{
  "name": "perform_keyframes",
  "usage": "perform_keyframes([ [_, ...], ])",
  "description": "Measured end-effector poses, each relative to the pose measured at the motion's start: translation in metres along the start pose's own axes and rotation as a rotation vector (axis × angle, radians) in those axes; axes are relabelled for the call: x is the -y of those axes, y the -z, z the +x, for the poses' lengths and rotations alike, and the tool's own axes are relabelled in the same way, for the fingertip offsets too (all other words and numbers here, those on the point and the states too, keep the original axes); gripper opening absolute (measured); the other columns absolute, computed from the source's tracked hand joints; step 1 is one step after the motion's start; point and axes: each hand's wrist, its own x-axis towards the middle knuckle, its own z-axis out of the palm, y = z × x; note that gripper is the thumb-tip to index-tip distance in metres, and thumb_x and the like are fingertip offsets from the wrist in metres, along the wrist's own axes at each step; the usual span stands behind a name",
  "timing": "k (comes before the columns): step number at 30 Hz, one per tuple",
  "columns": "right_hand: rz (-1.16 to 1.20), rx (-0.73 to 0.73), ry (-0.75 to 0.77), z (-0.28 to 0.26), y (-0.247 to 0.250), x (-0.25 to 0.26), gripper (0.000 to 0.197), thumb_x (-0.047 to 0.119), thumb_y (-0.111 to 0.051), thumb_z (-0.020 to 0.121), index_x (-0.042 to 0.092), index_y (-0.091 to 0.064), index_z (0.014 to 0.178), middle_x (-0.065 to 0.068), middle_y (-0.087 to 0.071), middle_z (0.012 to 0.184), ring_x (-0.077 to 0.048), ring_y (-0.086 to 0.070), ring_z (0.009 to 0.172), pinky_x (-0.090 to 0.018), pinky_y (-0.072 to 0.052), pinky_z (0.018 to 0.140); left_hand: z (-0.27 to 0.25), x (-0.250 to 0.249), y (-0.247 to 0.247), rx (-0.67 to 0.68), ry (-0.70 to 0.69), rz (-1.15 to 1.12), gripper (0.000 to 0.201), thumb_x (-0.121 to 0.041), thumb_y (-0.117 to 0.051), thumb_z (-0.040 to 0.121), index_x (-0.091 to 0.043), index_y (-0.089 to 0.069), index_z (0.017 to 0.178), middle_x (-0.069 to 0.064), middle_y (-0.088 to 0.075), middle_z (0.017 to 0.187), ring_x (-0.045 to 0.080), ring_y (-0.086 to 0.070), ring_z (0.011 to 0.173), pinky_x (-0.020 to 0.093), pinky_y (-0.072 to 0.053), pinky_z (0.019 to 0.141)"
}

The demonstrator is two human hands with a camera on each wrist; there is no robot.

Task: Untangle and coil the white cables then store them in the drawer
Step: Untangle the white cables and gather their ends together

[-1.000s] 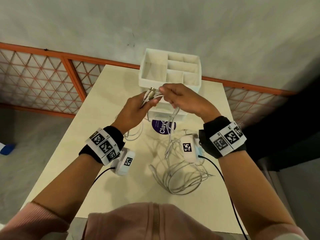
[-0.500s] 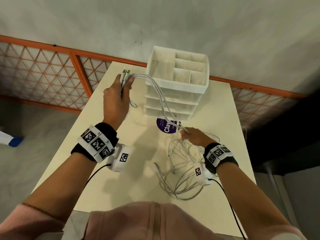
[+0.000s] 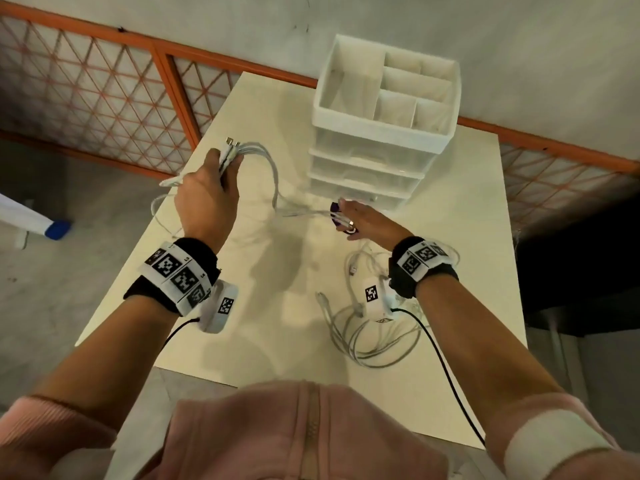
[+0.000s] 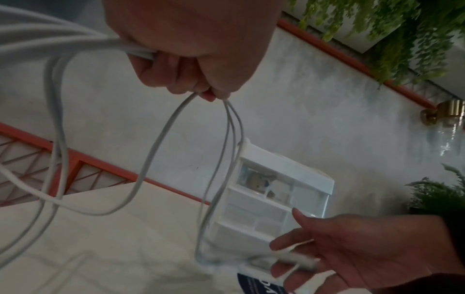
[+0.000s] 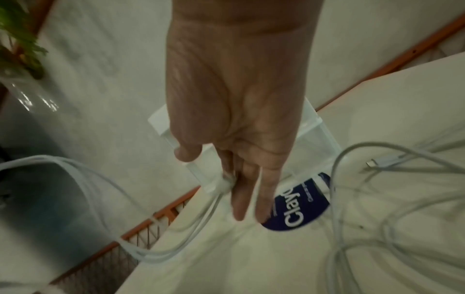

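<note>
My left hand is raised over the table's left side and grips a bunch of white cables near their plugs, which stick up out of the fist. The strands arc down and right to my right hand, low over the table in front of the white drawer unit. In the right wrist view the right hand has straight fingers, with the strands pinched between two of them. A loose pile of cable lies under my right wrist. All three clear drawers are closed.
A round purple label lies on the cream table under my right fingertips. The drawer unit's top is an open divided tray. An orange lattice railing runs behind the table, and the table's left edge is under my left hand.
My hands were together in front of the drawers, then drew apart. The left carried the plug ends left; the right went down to the pile and now slides forward along the strands to the purple label.
</note>
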Motion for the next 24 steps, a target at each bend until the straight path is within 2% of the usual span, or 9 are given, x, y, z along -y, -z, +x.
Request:
perform_keyframes([
  [2, -0.217, 0.005, -0.005, 0.004, -0.004, -0.016, 0.044, 0.034, -0.033, 0.102, 0.009, -0.045, 0.135, -0.01, -0.052, 0.134, -0.027, -0.054, 0.121, -0.036, -0.042, 0.101, -0.003, 0.003, 0.0, -0.005, 0.042, 0.03, 0.046, -0.044, -0.038, 0.097, 0.0, -0.051, 0.1, 0.031, -0.064, 0.083, 0.047, -0.06, 0.072, 0.043, -0.038, 0.057],
  [5, -0.492, -0.077, 0.104, 0.006, -0.004, -0.048, 0.03, 0.001, -0.041, 0.095, 0.004, -0.066, 0.111, -0.012, -0.063, 0.122, -0.027, -0.058, 0.115, -0.02, -0.038, 0.087, -0.01, 0.004, -0.002, 0.042, 0.089, 0.056, 0.045, -0.044, -0.037, 0.097, -0.001, -0.049, 0.101, 0.031, -0.063, 0.086, 0.048, -0.059, 0.076, 0.042, -0.034, 0.058],
  [7, -0.626, -0.185, 0.152, 0.005, -0.005, -0.066, 0.033, -0.005, -0.045, 0.089, 0.01, -0.07, 0.104, -0.01, -0.064, 0.119, -0.028, -0.055, 0.115, -0.025, -0.037, 0.092, -0.014, 0.004, -0.007, 0.098, 0.099, 0.067, 0.044, -0.043, -0.036, 0.097, -0.001, -0.049, 0.1, 0.032, -0.063, 0.087, 0.049, -0.059, 0.076, 0.041, -0.035, 0.058],
  [10, -0.939, -0.297, 0.088, 0.001, -0.004, -0.089, 0.045, 0.004, -0.046, 0.091, 0.026, -0.052, 0.13, 0.0, -0.044, 0.143, -0.027, -0.033, 0.135, -0.044, -0.019, 0.111, -0.019, 0.006, -0.017, 0.164, 0.098, 0.103, 0.046, -0.043, -0.036, 0.097, 0.001, -0.049, 0.1, 0.033, -0.062, 0.09, 0.05, -0.058, 0.08, 0.041, -0.034, 0.059],
  [12, -1.125, -0.291, 0.0, -0.003, -0.002, -0.097, 0.05, 0.007, -0.042, 0.092, 0.027, -0.043, 0.137, 0.001, -0.039, 0.147, -0.025, -0.022, 0.142, -0.051, -0.008, 0.114, -0.022, 0.009, -0.022, 0.198, 0.107, 0.138, 0.047, -0.043, -0.035, 0.097, 0.002, -0.049, 0.102, 0.033, -0.061, 0.095, 0.05, -0.058, 0.085, 0.041, -0.033, 0.061],
  [15, -1.25, -0.408, -0.119, -0.01, 0.004, -0.094, 0.038, 0.009, -0.041, 0.091, 0.025, -0.055, 0.123, -0.001, -0.055, 0.127, -0.023, -0.039, 0.128, -0.047, -0.02, 0.11, -0.023, 0.013, -0.023, 0.225, 0.128, 0.172, 0.048, -0.042, -0.034, 0.098, 0.003, -0.049, 0.104, 0.033, -0.06, 0.1, 0.051, -0.057, 0.09, 0.044, -0.035, 0.063],
  [19, -1.242, -0.458, -0.203, -0.016, 0.017, -0.075, 0.031, 0.007, -0.046, 0.091, 0.017, -0.06, 0.117, -0.005, -0.058, 0.123, -0.028, -0.05, 0.119, -0.039, -0.028, 0.105, -0.02, 0.016, -0.017, 0.242, 0.194, 0.19, 0.044, -0.036, -0.037, 0.098, 0.004, -0.044, 0.114, 0.036, -0.058, 0.106, 0.052, -0.056, 0.095, 0.05, -0.043, 0.073],
  [22, -1.072, -0.559, -0.211, -0.024, 0.034, -0.049, 0.028, 0.002, -0.05, 0.09, 0.005, -0.057, 0.117, -0.014, -0.055, 0.123, -0.033, -0.055, 0.114, -0.039, -0.04, 0.095, -0.016, 0.016, -0.015, 0.188, 0.235, 0.073, 0.05, -0.029, -0.046, 0.095, 0.002, -0.03, 0.131, 0.036, -0.059, 0.105, 0.051, -0.058, 0.095, 0.051, -0.046, 0.075],
  [24, -0.882, -0.587, -0.176, -0.028, 0.046, -0.029, 0.028, 0.002, -0.049, 0.09, 0.002, -0.055, 0.118, -0.015, -0.05, 0.127, -0.036, -0.056, 0.112, -0.04, -0.044, 0.092, -0.013, 0.011, -0.014, 0.121, 0.21, -0.062, 0.058, -0.026, -0.051, 0.092, 0.002, -0.024, 0.134, 0.033, -0.062, 0.097, 0.048, -0.06, 0.089, 0.048, -0.047, 0.075],
])
